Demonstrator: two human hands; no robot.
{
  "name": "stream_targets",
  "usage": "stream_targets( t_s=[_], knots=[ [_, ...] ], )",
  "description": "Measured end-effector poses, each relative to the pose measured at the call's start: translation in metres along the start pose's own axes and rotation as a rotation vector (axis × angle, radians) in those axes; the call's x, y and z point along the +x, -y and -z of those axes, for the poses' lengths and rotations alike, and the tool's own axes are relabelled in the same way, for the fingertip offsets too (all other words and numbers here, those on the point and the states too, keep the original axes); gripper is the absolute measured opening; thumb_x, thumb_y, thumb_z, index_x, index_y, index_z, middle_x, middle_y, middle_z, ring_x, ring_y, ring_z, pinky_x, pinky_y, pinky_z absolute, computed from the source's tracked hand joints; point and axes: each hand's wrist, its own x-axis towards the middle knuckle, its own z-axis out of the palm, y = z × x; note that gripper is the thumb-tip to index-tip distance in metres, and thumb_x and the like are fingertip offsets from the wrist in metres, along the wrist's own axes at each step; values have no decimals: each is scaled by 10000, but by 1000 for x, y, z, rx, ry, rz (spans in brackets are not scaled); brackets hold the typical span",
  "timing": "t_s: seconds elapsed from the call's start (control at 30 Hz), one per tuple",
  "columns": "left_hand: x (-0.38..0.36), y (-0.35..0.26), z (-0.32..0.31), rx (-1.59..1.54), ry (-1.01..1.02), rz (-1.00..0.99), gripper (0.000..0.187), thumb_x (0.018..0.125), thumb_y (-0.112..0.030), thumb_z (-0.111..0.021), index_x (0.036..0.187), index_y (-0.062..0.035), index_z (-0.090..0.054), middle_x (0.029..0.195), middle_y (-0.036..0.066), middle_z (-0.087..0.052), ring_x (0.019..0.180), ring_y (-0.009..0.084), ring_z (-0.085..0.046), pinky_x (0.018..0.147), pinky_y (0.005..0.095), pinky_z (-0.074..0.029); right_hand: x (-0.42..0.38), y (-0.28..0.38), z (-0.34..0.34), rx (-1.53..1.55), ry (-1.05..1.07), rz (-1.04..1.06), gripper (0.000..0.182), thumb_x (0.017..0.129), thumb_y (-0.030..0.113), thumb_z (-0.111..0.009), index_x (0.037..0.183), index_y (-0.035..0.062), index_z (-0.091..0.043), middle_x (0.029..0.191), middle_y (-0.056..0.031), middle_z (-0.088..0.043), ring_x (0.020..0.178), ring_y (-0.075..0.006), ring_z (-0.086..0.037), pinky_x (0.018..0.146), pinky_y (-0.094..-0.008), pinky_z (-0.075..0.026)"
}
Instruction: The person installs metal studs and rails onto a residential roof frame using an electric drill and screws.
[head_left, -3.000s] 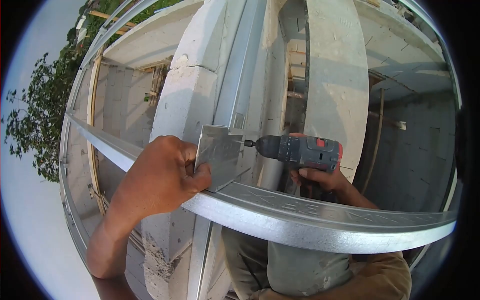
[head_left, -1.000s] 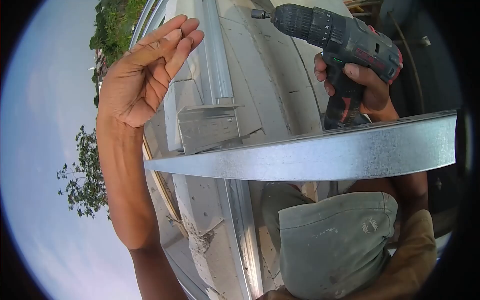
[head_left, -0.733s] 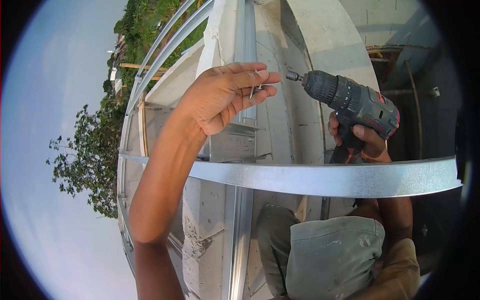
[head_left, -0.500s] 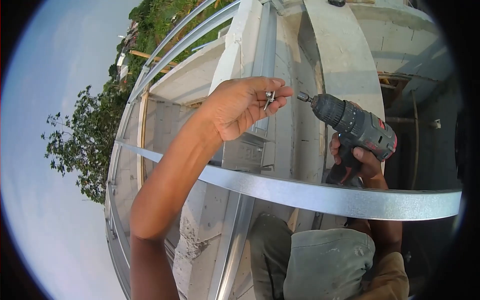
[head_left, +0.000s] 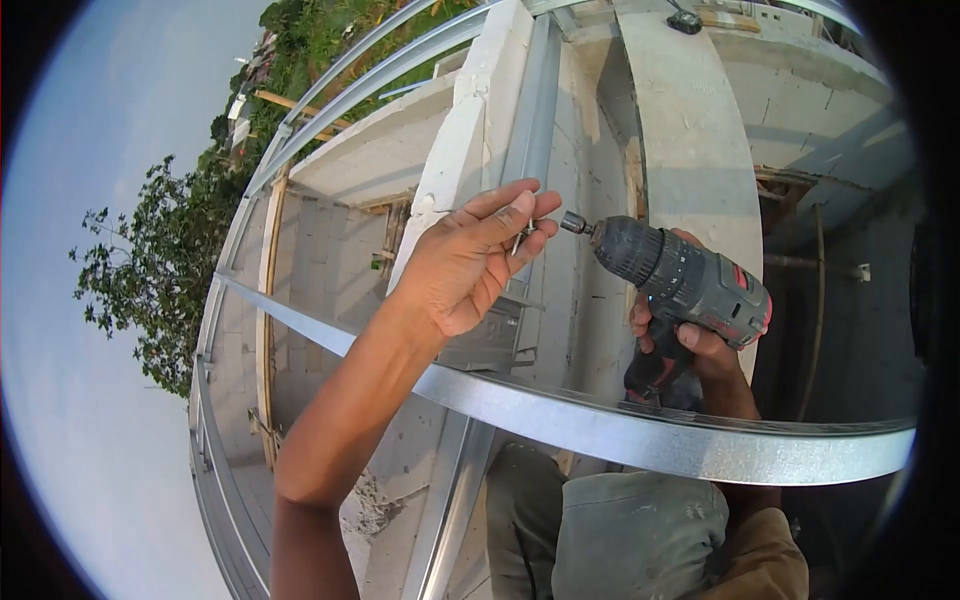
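My left hand (head_left: 475, 255) is raised near the middle, with several small metal screws (head_left: 524, 235) pinched between its thumb and curled fingers. My right hand (head_left: 700, 345) is wrapped round the handle of a black and red cordless drill (head_left: 680, 275). The drill points left, and its socket bit (head_left: 573, 222) is close to the fingertips of my left hand, a small gap apart. A long galvanized metal strip (head_left: 640, 430) crosses below both hands, passing behind my left forearm.
Metal channels (head_left: 455, 510) and a pale block wall (head_left: 460, 150) run up the view. A concrete beam (head_left: 690, 130) stands at the upper right, with a dark object (head_left: 684, 20) on it. Metal rails (head_left: 370, 85) curve along the left. My knees (head_left: 640, 530) are at the bottom.
My left hand has turned, its fingers closing more around the screws. The drill and my right hand appear slightly further left and lower. The view has shifted, with the metal strip lower.
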Motion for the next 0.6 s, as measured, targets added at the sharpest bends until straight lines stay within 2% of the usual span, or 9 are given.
stream_targets(
  t_s=[0.17, 0.23, 0.27, 0.33, 0.47, 0.53, 0.6],
  knots=[
    [1, -5, 7, -85, 4, 73, 338, 985, -121, -558, 1247, 79, -483, 1147, 173, -623, 1015, 213, -643, 900, 278, -572, 1, -3, -1, 28, 8, -45, 896, 736, 199, -733, 1492, 63, -271, 943, -171, -643, 806, -252, -658, 589, -346, -526],
    [3, -8, 3, -128, -50, 132, 334, 979, -77, -543, 1248, 107, -470, 1094, 174, -623, 1027, 226, -637, 904, 286, -580, 3, -4, -4, 47, 23, -4, 878, 745, 188, -721, 1490, 68, -273, 956, -171, -640, 813, -256, -656, 585, -347, -525],
    [3, -7, 2, -130, -50, 131, 334, 979, -77, -543, 1248, 107, -470, 1094, 174, -623, 1027, 226, -637, 904, 286, -580, 3, -4, -4, 45, 24, -4, 878, 745, 188, -721, 1490, 68, -273, 956, -171, -640, 813, -256, -656, 585, -347, -525],
    [2, -3, -2, -88, -95, 8, 341, 965, -44, -550, 1250, 121, -459, 1081, 178, -618, 1047, 242, -631, 946, 307, -566, 4, -2, -4, 53, 32, -10, 872, 748, 180, -718, 1490, 72, -272, 960, -172, -636, 816, -256, -652, 586, -347, -523],
    [-1, -6, -16, -121, -122, -13, 333, 956, -16, -547, 1254, 104, -461, 1099, 174, -616, 1062, 243, -628, 961, 321, -558, 4, 0, -6, 50, 29, 5, 869, 753, 182, -722, 1489, 76, -272, 957, -169, -635, 819, -251, -649, 592, -346, -523],
    [1, -2, -17, -123, -140, -15, 343, 956, -9, -541, 1273, 88, -452, 1109, 167, -613, 1070, 245, -630, 980, 328, -546, 5, 0, -7, -7, -8, -12, 933, 746, 254, -755, 1512, 102, -245, 903, -175, -632, 787, -262, -650, 570, -341, -538],
    [4, -1, -20, -108, -145, -4, 345, 959, -13, -539, 1278, 81, -449, 1116, 168, -614, 1066, 246, -633, 972, 324, -549, 6, -1, -6, -6, -6, -12, 933, 745, 250, -755, 1512, 102, -245, 906, -175, -632, 792, -263, -651, 574, -343, -539]
  ],
)
